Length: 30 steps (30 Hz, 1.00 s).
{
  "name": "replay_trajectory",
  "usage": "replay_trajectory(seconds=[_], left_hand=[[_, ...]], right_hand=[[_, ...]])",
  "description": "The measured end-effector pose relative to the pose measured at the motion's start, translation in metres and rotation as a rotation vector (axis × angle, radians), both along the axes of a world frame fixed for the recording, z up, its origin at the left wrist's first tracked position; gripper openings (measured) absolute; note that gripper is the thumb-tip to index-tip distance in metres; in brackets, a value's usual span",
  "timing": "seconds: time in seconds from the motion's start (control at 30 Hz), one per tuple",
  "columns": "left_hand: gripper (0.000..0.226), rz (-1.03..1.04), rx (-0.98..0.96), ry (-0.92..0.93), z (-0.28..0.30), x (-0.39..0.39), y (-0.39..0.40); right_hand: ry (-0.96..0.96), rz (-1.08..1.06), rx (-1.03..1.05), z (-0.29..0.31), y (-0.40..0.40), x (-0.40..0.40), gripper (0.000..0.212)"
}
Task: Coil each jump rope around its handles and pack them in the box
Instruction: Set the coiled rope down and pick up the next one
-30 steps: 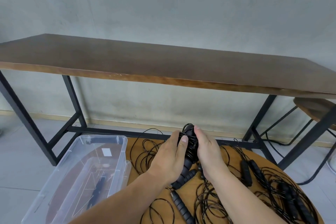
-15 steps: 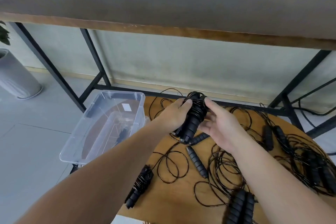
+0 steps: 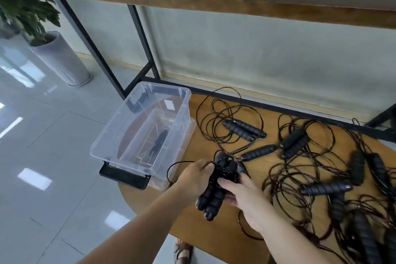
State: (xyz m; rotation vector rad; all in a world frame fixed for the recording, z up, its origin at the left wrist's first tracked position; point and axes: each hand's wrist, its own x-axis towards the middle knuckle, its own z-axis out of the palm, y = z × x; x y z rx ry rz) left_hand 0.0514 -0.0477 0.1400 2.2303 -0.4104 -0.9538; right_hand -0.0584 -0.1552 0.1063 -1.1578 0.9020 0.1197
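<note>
Clear plastic box (image 3: 137, 133) at 9 o'clock on round wooden table (image 3: 214, 236), left hand (image 3: 196, 178) and right hand (image 3: 244, 197) both gripping ridged black coiled rope (image 3: 216, 188) at centre, loose wiry ropes (image 3: 321, 169) at 3 o'clock

No readable text anywhere; the white label (image 3: 169, 104) on the box (image 3: 111, 135) looks blank.

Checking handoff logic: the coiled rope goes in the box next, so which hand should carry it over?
Probably the left hand. It already grips the coiled jump rope and sits on the side nearer the clear box; the right hand would have to cross over.
</note>
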Motion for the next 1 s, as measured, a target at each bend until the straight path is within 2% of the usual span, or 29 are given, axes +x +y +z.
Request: replay_trajectory(seconds=[0.2,0.33,0.47,0.57,1.0], left_hand=[[0.033,0.143,0.073,0.152,-0.050,-0.007,0.033],[0.039,0.100,0.149,0.163,-0.077,-0.006,0.052],[0.051,0.022,0.240,0.078,-0.118,0.000,0.072],[0.044,-0.010,0.269,0.027,-0.109,0.002,0.078],[0.048,-0.164,0.278,-0.153,-0.129,-0.008,0.085]], right_hand=[[0.145,-0.005,0.053,-0.049,0.033,-0.002,0.031],[0.203,-0.027,0.116,-0.081,0.057,0.005,0.037],[0.219,-0.063,0.165,-0.110,0.076,0.016,0.042],[0.226,-0.086,0.190,-0.123,0.088,0.025,0.040],[0.242,-0.055,0.101,-0.147,0.087,0.023,0.036]])
